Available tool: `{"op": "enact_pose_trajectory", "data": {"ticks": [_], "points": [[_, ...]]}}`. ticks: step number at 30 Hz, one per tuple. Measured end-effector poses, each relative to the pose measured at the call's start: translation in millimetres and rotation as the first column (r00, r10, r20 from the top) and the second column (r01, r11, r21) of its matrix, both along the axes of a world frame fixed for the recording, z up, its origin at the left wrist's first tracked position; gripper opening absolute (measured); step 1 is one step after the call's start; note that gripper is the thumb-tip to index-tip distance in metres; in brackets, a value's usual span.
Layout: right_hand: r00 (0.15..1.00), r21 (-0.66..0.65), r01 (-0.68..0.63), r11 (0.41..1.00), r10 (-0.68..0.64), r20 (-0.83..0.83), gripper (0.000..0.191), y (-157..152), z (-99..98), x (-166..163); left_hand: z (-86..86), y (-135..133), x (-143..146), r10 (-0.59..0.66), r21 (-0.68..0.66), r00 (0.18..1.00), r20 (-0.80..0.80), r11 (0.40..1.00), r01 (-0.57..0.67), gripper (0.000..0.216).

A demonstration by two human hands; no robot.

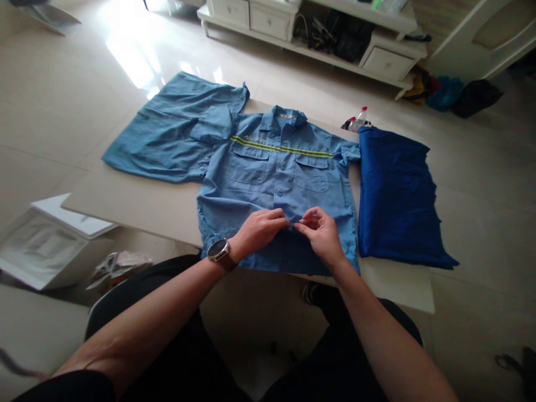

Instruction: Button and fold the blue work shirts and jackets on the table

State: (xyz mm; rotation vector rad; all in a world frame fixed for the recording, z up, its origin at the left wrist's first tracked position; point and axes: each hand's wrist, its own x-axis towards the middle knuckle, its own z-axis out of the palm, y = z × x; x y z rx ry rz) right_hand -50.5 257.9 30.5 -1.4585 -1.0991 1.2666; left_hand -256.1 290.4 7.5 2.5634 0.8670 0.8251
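A blue short-sleeved work shirt [255,184] lies front up on the table, its collar at the far side and a yellow-striped band across the chest. My left hand [262,229], with a watch on the wrist, pinches the shirt's front edge low on the button line. Close beside it, my right hand [322,233] pinches the same front edge between thumb and fingers. Cloth is slightly raised between the two hands. Buttons show above them along the front; any button at the fingertips is too small to make out.
Lighter blue garments [167,128] lie left of the shirt, partly overhanging the far edge. A folded dark blue cloth [397,195] is on the right. Bottles [359,120] stand behind it. A white box [54,240] sits left of the pale table [134,206]; a white cabinet [268,22] is beyond.
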Motion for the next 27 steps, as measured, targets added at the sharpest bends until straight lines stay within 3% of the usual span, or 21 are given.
{"op": "enact_pose_trajectory", "data": {"ticks": [9, 15, 20, 23, 27], "points": [[0.976, -0.050, 0.006, 0.999, -0.017, -0.217, 0.059, 1, 1.5, 0, 15.4, -3, 1, 0.015, 0.007, 1.000, 0.019, 1.000, -0.015, 0.032], [0.977, -0.082, -0.063, 0.995, 0.044, -0.207, 0.056, 7, -2.9, -4, 17.2, -6, 3, 0.012, 0.034, 0.999, 0.040, 0.999, -0.014, 0.032], [0.989, -0.067, -0.142, 0.988, 0.139, -0.044, 0.030, 14, -14.7, -6, 21.0, -8, 4, -0.116, 0.022, 0.993, -0.032, 0.993, 0.117, 0.031], [0.971, -0.045, -0.193, 0.980, 0.197, 0.138, 0.015, 16, -21.7, -3, 24.7, -9, 0, -0.259, -0.130, 0.965, -0.053, 0.959, 0.250, 0.024], [0.898, -0.028, -0.242, 0.970, 0.235, 0.371, 0.018, 14, -25.7, 3, 22.0, -12, -5, -0.307, -0.444, 0.942, -0.133, 0.868, 0.220, 0.017]]}}
